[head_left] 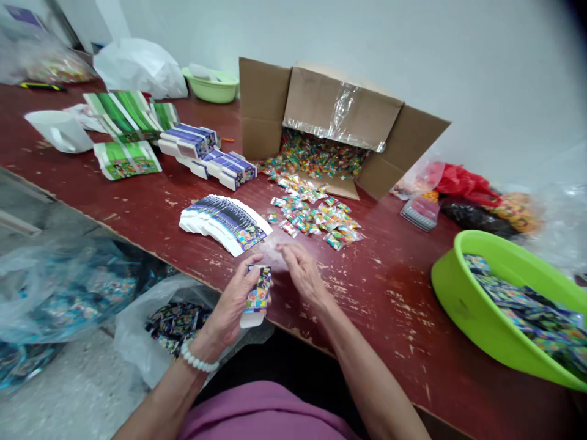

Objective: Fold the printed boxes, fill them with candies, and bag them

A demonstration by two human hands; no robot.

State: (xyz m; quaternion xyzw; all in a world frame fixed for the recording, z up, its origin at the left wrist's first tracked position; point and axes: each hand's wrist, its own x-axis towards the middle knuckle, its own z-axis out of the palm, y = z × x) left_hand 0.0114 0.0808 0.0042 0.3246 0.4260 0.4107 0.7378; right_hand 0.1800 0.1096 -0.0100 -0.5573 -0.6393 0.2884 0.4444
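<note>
- Left hand (229,296) closed around a small printed box (257,292), thumb lying along its left edge and fingers behind; a white end flap sticks out at the near end
- Right hand (300,272) loosely open, fingers stretched to the far left, with nothing visible in its grasp; it is just right of the small box and apart from it
- Small box held over the near edge of the worn red table (389,269), its colourful printed face showing
- Pale beaded bracelet (199,359) around the left wrist
- Fanned stack of flat cartons (224,221) on the table, just beyond the left hand, dark printing showing along the overlapping edges
- Loose pile of wrapped sweets (316,214) to the right of that stack, running back to the mouth of a large cardboard box (342,98), which holds many more
- Far left: bundled purple cartons (229,168), bundled green cartons (128,162) and a white mug (64,131)
- Right side: bright green basin (447,287) containing dark printed packets (518,311)
- Near left, below the table edge: clear plastic bag (132,327) with dark packets inside
- Far right, near the wall: red plastic bag (468,183) beside other bagged goods
</note>
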